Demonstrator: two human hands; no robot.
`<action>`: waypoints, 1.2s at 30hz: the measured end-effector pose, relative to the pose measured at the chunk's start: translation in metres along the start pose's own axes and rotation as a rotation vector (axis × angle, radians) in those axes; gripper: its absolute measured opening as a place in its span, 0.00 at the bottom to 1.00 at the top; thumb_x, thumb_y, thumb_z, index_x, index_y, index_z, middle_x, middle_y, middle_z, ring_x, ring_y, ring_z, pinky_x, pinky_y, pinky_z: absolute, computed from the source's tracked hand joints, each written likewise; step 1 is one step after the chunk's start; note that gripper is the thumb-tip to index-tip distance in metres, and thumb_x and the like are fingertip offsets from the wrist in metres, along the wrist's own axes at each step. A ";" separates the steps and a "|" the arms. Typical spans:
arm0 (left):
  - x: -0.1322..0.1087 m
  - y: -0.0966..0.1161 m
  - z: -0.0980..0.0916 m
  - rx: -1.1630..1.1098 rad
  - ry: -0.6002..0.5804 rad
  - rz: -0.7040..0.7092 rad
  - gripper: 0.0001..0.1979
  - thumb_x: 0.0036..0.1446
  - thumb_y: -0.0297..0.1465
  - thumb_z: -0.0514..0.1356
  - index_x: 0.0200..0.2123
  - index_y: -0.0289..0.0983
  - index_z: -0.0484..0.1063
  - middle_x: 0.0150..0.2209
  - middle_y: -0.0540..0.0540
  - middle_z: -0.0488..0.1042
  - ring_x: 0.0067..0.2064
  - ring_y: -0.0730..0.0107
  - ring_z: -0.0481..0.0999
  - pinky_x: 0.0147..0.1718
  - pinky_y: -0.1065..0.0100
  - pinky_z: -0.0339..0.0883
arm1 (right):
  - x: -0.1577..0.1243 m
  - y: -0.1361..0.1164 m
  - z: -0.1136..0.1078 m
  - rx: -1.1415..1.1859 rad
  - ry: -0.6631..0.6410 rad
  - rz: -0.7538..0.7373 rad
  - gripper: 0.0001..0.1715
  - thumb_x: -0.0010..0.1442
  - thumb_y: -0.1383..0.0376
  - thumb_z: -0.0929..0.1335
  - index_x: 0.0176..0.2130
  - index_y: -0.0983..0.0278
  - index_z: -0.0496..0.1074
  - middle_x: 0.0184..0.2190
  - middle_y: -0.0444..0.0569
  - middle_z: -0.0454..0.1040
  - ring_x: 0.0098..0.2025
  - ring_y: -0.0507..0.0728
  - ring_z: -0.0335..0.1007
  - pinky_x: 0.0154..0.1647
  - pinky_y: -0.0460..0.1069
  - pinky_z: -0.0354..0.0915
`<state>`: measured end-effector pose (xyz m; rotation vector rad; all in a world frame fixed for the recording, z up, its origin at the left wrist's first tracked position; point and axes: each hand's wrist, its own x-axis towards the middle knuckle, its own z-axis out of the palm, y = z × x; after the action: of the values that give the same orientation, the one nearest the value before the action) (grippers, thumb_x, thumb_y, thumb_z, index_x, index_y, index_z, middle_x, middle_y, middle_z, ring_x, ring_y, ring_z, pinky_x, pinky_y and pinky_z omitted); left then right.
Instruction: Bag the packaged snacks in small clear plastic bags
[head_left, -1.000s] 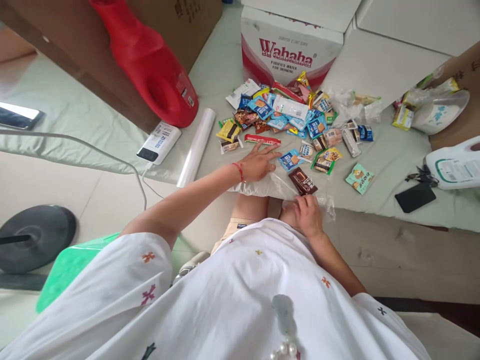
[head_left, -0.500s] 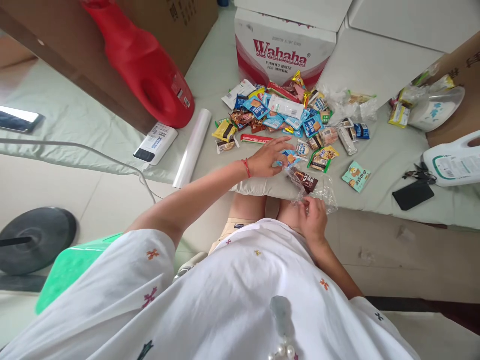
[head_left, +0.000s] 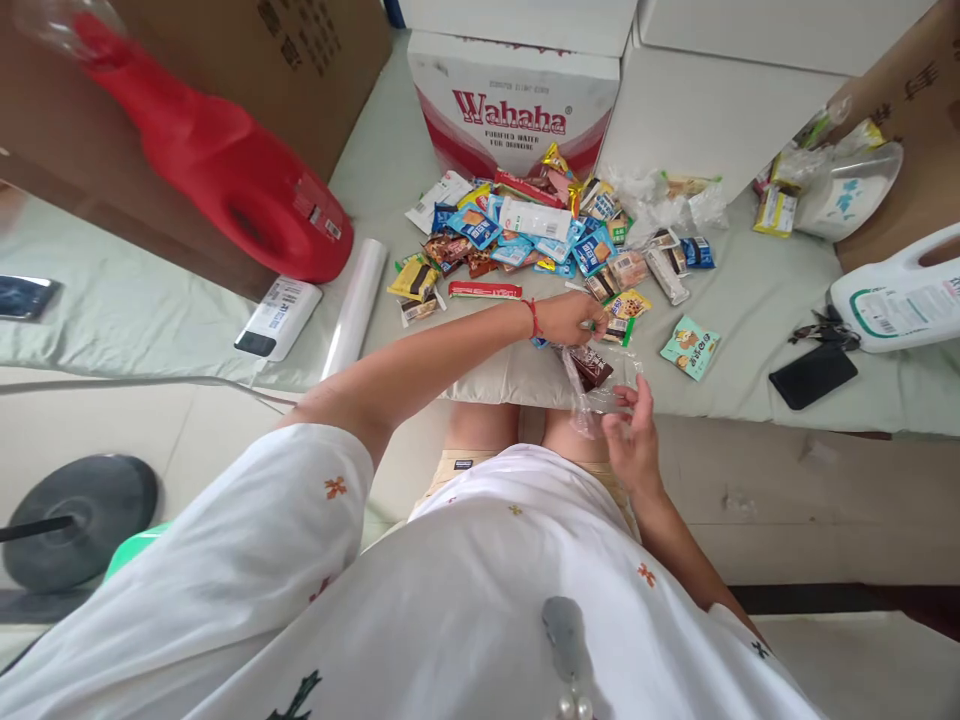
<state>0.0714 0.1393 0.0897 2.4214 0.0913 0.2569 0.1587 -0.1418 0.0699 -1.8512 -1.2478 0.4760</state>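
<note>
Right of centre, the crumpled clear plastic bag [head_left: 600, 396] seems light, limp, best pinched at its edge; the right hand [head_left: 634, 435] has fingers parted, the left hand's [head_left: 570, 318] hold unclear.

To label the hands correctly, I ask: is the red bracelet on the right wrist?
No, the red bracelet circles the wrist of the left hand.

A red jug [head_left: 191, 145] stands by a carton [head_left: 337, 100], a white jug [head_left: 904, 298] by keys [head_left: 825, 331].

Likely home or storeroom: cloth-covered bench [head_left: 795, 290], water carton [head_left: 514, 110], red jug [head_left: 217, 145], tiled floor [head_left: 712, 480].
</note>
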 end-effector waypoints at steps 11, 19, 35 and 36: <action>-0.061 -0.008 -0.018 -0.395 0.022 -0.191 0.11 0.56 0.37 0.66 0.30 0.36 0.71 0.46 0.37 0.83 0.53 0.57 0.81 0.54 0.56 0.71 | -0.010 -0.008 0.040 -0.487 -0.143 -0.289 0.36 0.68 0.53 0.69 0.68 0.64 0.63 0.63 0.65 0.68 0.64 0.72 0.61 0.62 0.68 0.61; -0.120 -0.014 -0.033 -0.103 0.077 -0.174 0.11 0.60 0.38 0.63 0.31 0.36 0.74 0.48 0.36 0.81 0.47 0.60 0.80 0.50 0.58 0.73 | -0.002 0.017 0.017 -0.351 -0.167 -0.353 0.15 0.71 0.66 0.64 0.45 0.59 0.81 0.43 0.53 0.78 0.48 0.62 0.66 0.53 0.57 0.67; -0.160 -0.002 -0.010 0.297 0.088 -0.267 0.09 0.64 0.32 0.58 0.38 0.40 0.79 0.54 0.40 0.79 0.59 0.55 0.74 0.54 0.58 0.70 | 0.108 -0.010 0.001 -0.749 -0.315 -0.266 0.36 0.66 0.46 0.69 0.62 0.66 0.70 0.52 0.64 0.73 0.54 0.71 0.64 0.51 0.60 0.64; -0.161 0.000 -0.008 0.330 0.076 -0.297 0.09 0.64 0.32 0.57 0.39 0.40 0.79 0.53 0.39 0.79 0.58 0.54 0.74 0.53 0.58 0.70 | 0.105 -0.016 0.007 -0.805 -0.365 -0.241 0.37 0.66 0.46 0.69 0.62 0.67 0.70 0.52 0.66 0.73 0.54 0.72 0.64 0.50 0.60 0.64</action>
<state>-0.0874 0.1228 0.0694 2.6777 0.5624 0.2100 0.1898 -0.0429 0.0930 -2.2686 -2.1023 0.1814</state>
